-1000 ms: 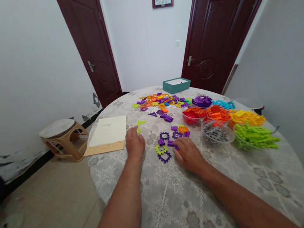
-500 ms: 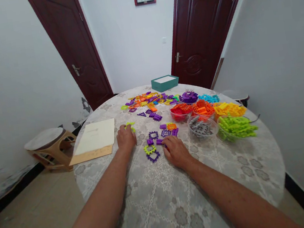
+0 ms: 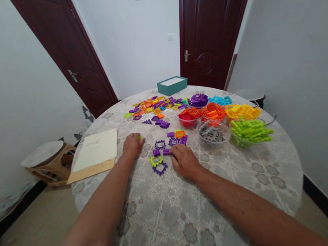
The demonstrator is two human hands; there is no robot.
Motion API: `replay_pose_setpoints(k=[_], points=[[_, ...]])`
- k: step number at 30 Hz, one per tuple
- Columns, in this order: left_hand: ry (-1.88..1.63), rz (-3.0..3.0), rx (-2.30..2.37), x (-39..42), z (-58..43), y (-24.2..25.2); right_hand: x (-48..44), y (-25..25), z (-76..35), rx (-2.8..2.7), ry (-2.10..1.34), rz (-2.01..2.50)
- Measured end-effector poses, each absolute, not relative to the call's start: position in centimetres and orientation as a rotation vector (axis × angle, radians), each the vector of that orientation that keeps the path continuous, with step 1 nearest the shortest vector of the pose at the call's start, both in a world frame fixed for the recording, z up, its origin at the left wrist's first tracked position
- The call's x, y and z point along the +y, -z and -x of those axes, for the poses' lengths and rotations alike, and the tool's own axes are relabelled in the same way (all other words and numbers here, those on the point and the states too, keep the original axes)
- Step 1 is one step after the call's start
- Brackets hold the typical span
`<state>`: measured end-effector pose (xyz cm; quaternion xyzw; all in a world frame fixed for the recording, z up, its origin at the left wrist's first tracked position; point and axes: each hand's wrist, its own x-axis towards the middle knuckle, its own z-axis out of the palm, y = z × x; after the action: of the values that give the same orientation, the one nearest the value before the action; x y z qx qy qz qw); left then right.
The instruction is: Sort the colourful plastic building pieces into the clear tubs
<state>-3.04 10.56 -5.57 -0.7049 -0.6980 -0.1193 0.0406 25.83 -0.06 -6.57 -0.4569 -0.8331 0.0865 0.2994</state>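
Note:
My left hand [image 3: 133, 145] is closed on a lime-green building piece [image 3: 141, 137], of which only a small bit shows past the fingers. To the right, my right hand [image 3: 185, 160] has its curled fingers on a purple building piece [image 3: 166, 152] lying on the table. Between the hands are a lime-green frame piece [image 3: 156, 161], a purple pointed frame [image 3: 160, 169] touching it, a small purple block [image 3: 156, 152] and a purple square frame [image 3: 160, 144]. Just beyond my right fingers lie a purple window-like piece [image 3: 174, 141] and an orange piece [image 3: 180, 134].
Clear bowls of grey pieces [image 3: 213, 133], lime-green pieces [image 3: 250, 131], red pieces [image 3: 190, 116] and yellow pieces [image 3: 242, 112] stand at the right. A mixed pile [image 3: 152, 105] and a green box [image 3: 172, 85] are farther back. At the left lies a cream sheet [image 3: 96, 149].
My left hand has turned and closed more over the lime-green piece, covering most of it. My right hand stays at the purple piece. The whole view has shifted slightly.

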Motion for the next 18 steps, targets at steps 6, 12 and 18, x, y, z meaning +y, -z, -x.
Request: replay_pose_setpoints(k=[6,12,18], points=[[0.491,2.127,-2.097,6.8,1.0,5.2,0.2,7.0,-25.9,-2.199,-0.224,1.185],[0.76,2.131,-2.08,4.6,0.5,5.2,0.0,6.7,-25.8,-2.208,-0.178,1.234],[1.053,2.174,-2.14,4.8,0.6,4.4,0.4,6.9,-25.5,-2.227,-0.139,1.26]])
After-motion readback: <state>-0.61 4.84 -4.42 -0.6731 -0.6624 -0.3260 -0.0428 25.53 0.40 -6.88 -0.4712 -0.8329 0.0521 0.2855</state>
